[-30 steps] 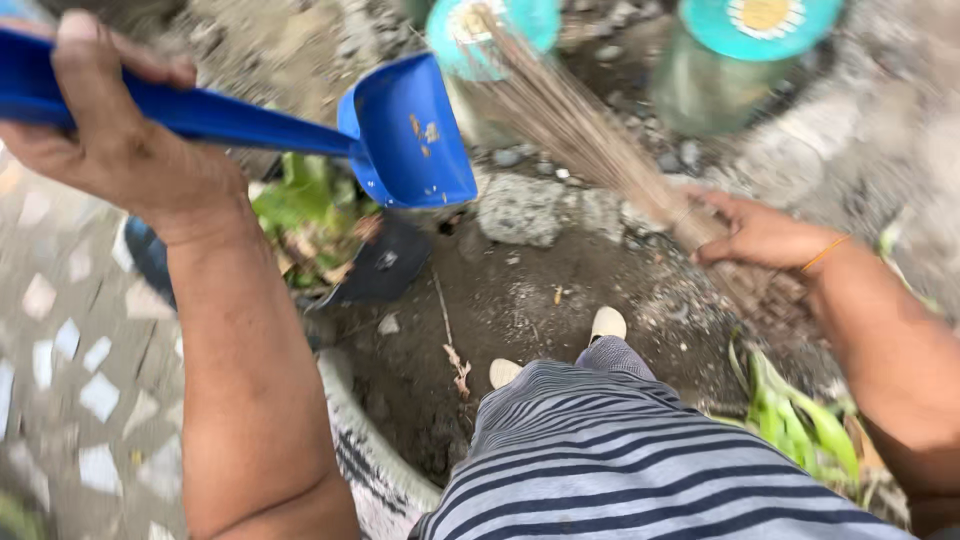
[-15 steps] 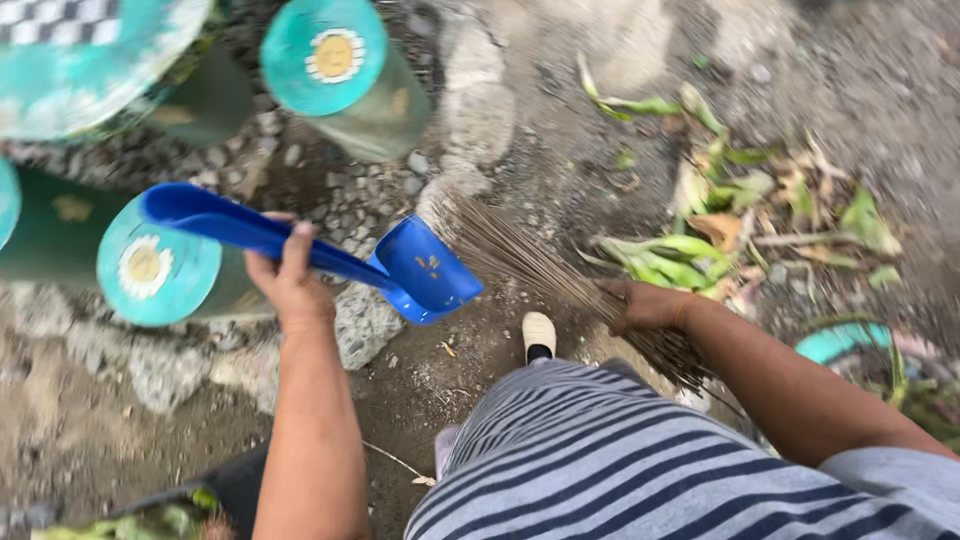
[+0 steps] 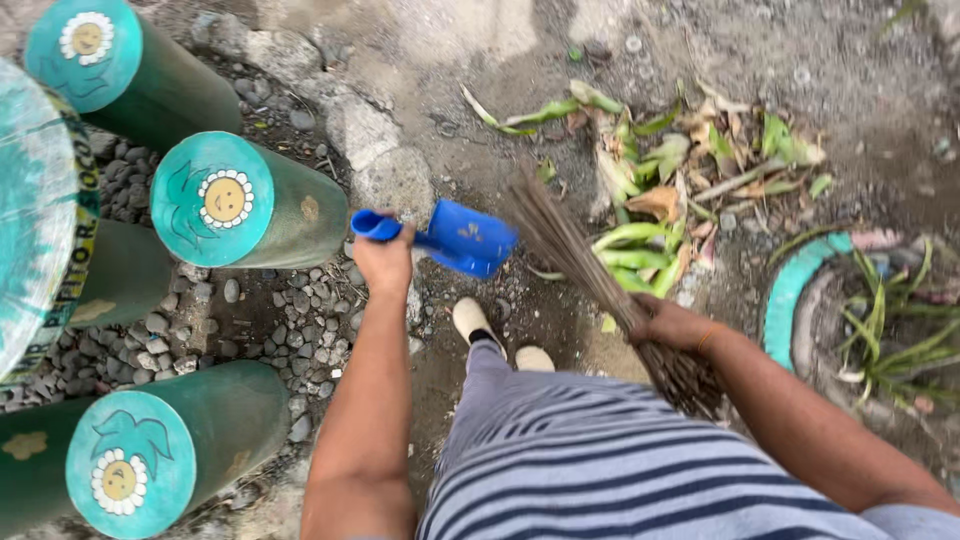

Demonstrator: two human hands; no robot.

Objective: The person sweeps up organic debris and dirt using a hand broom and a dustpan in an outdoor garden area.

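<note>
Blue plastic, the dustpan [image 3: 462,238] is held by its handle in the closed left hand [image 3: 384,262], its scoop raised above the dirt just beside the broom tips. A stick broom [image 3: 590,270] is gripped tight in the right hand [image 3: 672,324], its bristles fanned toward the leaf pile [image 3: 670,190]. For a clean sweep, the pan's lip is best laid flat on the ground before the leaves, and short strokes drawn toward it. Green painted stumps [image 3: 240,205] and pebbles [image 3: 250,310] lie to the left
</note>
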